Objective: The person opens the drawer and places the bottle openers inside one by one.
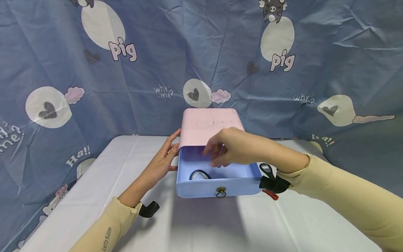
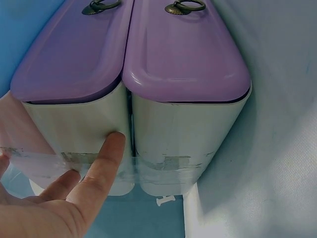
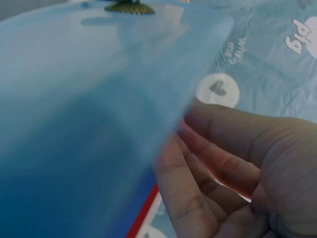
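Observation:
A pink drawer box stands on the table with its light blue drawer pulled out towards me. A brass ring pull hangs on the drawer's front. Against the box's left side rests my left hand, fingers spread; in the left wrist view its fingertips touch the pale casings of drawers with purple fronts. My right hand is over the drawer, fingers loosely bent downward, with nothing visible between them. Inside the drawer, near its front, lies a round item with a dark rim, partly hidden by the front wall.
Right of the drawer, a black loop and a red item show on the white table, partly covered by the right wrist camera. Blue printed cloth hangs behind the box.

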{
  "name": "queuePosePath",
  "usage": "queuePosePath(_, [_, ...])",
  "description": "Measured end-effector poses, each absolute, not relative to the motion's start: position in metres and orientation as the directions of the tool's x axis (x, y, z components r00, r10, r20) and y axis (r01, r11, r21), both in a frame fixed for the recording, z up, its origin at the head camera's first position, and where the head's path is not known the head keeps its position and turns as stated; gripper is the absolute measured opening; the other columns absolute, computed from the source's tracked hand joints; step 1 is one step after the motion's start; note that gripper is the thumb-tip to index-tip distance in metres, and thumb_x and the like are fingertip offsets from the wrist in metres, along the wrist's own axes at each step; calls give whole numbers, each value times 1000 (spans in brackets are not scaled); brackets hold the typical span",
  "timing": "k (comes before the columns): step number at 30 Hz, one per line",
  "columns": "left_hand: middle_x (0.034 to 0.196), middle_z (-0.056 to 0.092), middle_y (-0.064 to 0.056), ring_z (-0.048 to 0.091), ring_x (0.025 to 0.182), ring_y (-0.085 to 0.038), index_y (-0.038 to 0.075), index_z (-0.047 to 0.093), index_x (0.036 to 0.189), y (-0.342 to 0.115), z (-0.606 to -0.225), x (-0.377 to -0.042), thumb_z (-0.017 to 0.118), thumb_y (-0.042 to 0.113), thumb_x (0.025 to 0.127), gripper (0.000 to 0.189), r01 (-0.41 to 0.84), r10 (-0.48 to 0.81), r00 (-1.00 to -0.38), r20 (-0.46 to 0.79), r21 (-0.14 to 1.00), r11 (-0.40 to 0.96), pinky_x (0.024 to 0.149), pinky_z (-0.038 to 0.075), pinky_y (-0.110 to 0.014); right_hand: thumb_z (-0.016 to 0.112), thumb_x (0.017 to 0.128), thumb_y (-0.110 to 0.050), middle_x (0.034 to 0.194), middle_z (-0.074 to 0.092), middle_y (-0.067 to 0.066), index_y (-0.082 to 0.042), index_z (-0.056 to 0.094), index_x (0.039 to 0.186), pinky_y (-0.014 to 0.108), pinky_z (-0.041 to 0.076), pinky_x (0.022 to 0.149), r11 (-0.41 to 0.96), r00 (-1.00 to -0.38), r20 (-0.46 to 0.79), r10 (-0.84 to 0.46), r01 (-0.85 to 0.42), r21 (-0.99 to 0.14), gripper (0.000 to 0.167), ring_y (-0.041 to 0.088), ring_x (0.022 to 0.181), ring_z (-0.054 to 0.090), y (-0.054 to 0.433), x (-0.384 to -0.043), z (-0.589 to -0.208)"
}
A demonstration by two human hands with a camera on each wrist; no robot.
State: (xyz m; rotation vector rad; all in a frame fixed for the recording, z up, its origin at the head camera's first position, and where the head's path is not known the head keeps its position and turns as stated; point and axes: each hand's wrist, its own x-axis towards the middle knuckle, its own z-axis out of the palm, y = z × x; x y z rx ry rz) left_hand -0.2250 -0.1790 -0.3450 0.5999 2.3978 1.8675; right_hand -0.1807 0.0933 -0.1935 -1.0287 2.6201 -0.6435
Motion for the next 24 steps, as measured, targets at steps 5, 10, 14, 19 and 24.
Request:
queuePosePath(5, [161, 41, -18, 46, 153, -45, 52, 18, 169, -178, -345, -225, 36, 47, 117, 55, 268, 326, -925, 195, 943, 197, 102, 58, -66, 83, 94, -9, 95, 79, 3, -5, 78, 120, 28, 65, 78, 650, -748, -75, -660, -518, -556, 27, 16, 87, 78, 108, -182, -189])
queuePosePath(10, [161, 42, -18, 46, 153, -45, 52, 19, 169, -177, -346, -225, 37, 48, 117, 55, 264, 322, -927, 192, 944, 199, 101, 59, -65, 84, 95, -14, 100, 80, 3, -8, 78, 121, 30, 66, 81, 665, -775, -57, -629, -499, -556, 28, 17, 92, 79, 122, -183, -186])
queuePosePath(14, [161, 42, -18, 46, 153, -45, 53, 19, 169, -178, -346, -225, 37, 47, 117, 55, 268, 324, -926, 194, 942, 200, 101, 58, -65, 83, 96, -16, 104, 79, 6, -7, 77, 125, 33, 67, 83, 663, -797, -60, -601, -456, -594, 31, 23, 95, 79, 133, -183, -183])
queuePosePath(19, [161, 42, -18, 46, 154, -46, 53, 19, 168, -179, -346, -226, 37, 48, 117, 55, 278, 329, -922, 203, 940, 199, 101, 58, -66, 83, 96, -18, 107, 78, 8, -8, 76, 128, 36, 67, 84, 662, -828, -46, -559, -413, -625, 34, 25, 94, 79, 149, -186, -183])
queuePosePath(24, [161, 42, -19, 45, 154, -47, 52, 17, 169, -179, -347, -227, 36, 45, 118, 55, 284, 338, -918, 208, 939, 196, 100, 59, -66, 81, 98, -20, 111, 81, 9, -8, 75, 131, 34, 67, 84, 654, -848, -9, -531, -403, -640, 36, 22, 95, 79, 172, -190, -184])
